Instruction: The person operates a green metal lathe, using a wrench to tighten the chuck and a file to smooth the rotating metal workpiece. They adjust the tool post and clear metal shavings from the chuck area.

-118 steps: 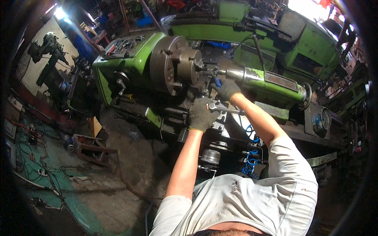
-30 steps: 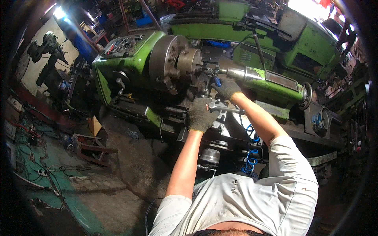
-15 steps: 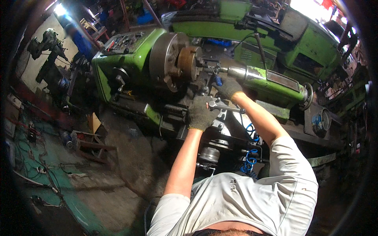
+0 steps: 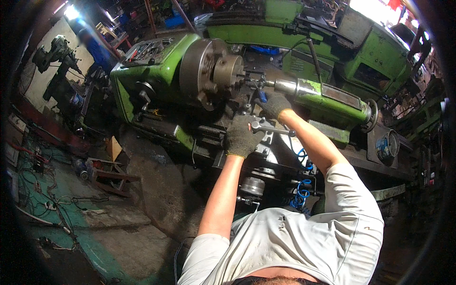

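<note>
In front of me is a green lathe with a large chuck gripping a round metal workpiece. My right hand, in a dark knit glove, is closed around a blue-handled air blow gun just below the tailstock quill. Its nozzle end lies near the boring area right of the workpiece. My left hand, gloved too, is closed at the tool post, beside a clamping lever. What its fingers grip is hidden.
A blue coiled hose hangs below my right arm. The tailstock handwheel and a round tin are at the right. Hand tools lie on the headstock. Another green machine stands behind; cables cross the floor at left.
The workpiece face has gone from brownish to greyer and the chuck's surface looks different, as if turned. Both my hands stay almost in place; the right has shifted only slightly.
</note>
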{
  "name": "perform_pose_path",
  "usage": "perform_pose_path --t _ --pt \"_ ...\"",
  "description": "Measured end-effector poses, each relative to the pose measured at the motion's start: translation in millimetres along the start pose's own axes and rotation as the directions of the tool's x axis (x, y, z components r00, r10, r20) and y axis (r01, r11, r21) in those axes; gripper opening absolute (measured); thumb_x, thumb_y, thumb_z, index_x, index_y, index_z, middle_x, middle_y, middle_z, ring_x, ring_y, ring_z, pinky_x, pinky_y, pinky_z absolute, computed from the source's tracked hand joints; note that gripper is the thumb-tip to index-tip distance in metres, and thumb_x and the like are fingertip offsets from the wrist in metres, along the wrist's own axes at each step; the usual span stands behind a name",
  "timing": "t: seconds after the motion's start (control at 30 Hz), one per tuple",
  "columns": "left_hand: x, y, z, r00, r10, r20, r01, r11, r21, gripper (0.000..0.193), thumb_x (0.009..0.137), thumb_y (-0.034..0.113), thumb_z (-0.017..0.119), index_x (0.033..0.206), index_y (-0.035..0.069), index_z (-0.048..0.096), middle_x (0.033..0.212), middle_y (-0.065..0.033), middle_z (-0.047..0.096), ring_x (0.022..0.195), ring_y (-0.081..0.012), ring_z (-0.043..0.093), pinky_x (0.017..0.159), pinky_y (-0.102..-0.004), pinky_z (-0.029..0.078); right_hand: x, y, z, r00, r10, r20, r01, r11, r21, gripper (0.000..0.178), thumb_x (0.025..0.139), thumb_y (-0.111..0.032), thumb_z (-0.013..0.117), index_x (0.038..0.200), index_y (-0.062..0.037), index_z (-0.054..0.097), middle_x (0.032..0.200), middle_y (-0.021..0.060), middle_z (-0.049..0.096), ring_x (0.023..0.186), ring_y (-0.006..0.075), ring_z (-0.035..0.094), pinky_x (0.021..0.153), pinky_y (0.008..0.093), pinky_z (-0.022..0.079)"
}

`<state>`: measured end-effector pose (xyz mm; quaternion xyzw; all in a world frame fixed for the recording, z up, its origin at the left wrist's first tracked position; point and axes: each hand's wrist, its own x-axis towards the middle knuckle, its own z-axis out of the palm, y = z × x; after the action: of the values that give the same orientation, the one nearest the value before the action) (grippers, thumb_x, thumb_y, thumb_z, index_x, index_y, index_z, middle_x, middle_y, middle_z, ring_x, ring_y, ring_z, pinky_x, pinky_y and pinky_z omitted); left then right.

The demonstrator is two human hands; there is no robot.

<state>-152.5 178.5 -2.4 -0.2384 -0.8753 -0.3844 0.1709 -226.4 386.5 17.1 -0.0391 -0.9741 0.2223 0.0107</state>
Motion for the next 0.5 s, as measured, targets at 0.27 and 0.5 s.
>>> perform_pose_path --t 0.27,0.5 --pt "0.0 9.0 -6.9 0.998 -0.053 0.022 0.053 0.999 0.003 0.050 0.063 0.028 0.085 0.107 0.010 0.072 0.111 -0.0157 0.067 0.106 -0.0370 0.065 0.093 -0.0483 0.053 0.0 -2.1 1.7 0.998 -0.042 -0.057 0.045 0.997 0.056 0.068 0.097 -0.064 0.057 0.127 -0.0036 0.069 0.125 0.0272 0.070 0.117 0.0444 0.067 0.101 0.0504 0.051" --pt "-0.1 8.2 -7.0 0.998 -0.056 0.022 0.056 0.998 -0.021 0.052 0.063 0.027 0.086 0.109 0.009 0.071 0.111 -0.0162 0.067 0.106 -0.0369 0.065 0.092 -0.0481 0.054 -3.4 -7.1 -6.2 1.000 -0.006 0.025 0.005 0.999 0.049 0.068 0.097 -0.064 0.058 0.129 -0.0042 0.068 0.129 0.0275 0.068 0.122 0.0433 0.065 0.103 0.0501 0.050"
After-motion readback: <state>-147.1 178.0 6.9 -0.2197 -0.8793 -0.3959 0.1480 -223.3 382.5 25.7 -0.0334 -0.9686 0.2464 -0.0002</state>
